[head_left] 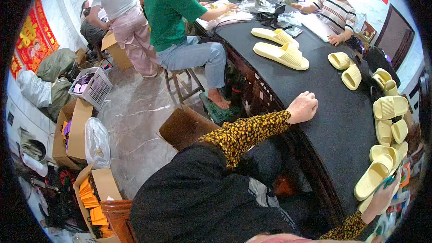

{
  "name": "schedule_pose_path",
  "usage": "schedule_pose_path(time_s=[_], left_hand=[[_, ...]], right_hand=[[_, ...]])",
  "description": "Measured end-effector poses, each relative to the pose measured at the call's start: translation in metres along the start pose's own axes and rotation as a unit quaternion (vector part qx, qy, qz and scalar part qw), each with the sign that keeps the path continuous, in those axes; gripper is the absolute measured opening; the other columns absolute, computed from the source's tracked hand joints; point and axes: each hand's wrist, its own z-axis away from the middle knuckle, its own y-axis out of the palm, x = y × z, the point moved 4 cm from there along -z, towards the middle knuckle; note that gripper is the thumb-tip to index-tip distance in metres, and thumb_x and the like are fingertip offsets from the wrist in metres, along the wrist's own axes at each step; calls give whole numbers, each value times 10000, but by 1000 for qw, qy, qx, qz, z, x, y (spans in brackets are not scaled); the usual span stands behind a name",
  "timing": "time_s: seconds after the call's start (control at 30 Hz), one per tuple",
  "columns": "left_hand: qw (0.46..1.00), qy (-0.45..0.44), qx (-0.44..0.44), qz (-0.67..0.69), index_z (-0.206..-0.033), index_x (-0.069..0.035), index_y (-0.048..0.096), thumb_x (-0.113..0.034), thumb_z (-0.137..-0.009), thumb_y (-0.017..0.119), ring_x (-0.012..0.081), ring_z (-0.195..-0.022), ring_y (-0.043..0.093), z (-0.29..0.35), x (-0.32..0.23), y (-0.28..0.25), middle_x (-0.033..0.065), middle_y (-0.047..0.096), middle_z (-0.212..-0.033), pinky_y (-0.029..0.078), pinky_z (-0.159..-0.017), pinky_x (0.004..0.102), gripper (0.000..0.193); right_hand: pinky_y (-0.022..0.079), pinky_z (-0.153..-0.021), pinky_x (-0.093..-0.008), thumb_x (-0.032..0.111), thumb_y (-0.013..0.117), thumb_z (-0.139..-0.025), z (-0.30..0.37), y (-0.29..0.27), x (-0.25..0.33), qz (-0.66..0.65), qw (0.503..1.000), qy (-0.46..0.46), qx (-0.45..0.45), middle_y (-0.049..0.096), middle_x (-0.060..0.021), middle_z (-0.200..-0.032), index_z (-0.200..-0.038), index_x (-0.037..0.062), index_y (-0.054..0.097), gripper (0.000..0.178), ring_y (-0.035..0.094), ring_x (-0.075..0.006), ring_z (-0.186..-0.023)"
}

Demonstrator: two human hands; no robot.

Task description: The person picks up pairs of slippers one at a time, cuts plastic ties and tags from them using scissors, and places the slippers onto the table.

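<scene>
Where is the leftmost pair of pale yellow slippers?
In the head view, the leftmost pair lies right of centre, toward the top, on the black table, beyond your left hand and left of another yellow pair.

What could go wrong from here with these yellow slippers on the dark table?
The right hand is close to one yellow slipper and might nudge it. That slipper seems to overlap another slipper, so it could slide. Further up, more slippers lie near the right edge of the dark table; a bump might tip one off.
</scene>
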Motion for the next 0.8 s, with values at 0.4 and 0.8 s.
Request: schedule_pose_path(time_s=[0.4,0.8], left_hand=[[1000,2,11,0,-761,-37,650,-99,-789,606,298,-869,553,0,-1,-2,119,574,-840,469,-794,397,81],[1000,17,3,5,-757,-39,645,-94,-793,607,306,-872,563,-3,-4,0,113,592,-845,472,-799,398,76]], right_hand=[[503,-881,-377,175,627,-942,-1,-17,-20,-84,984,66,-141,612,-203,-1205,-1261,-50,510,408,616,-302,-1081],[499,-884,-318,213,556,-984,12,-8,-16,-495,846,114,-159,655,-127,-1151,-1307,-38,511,412,621,-212,-1007]])
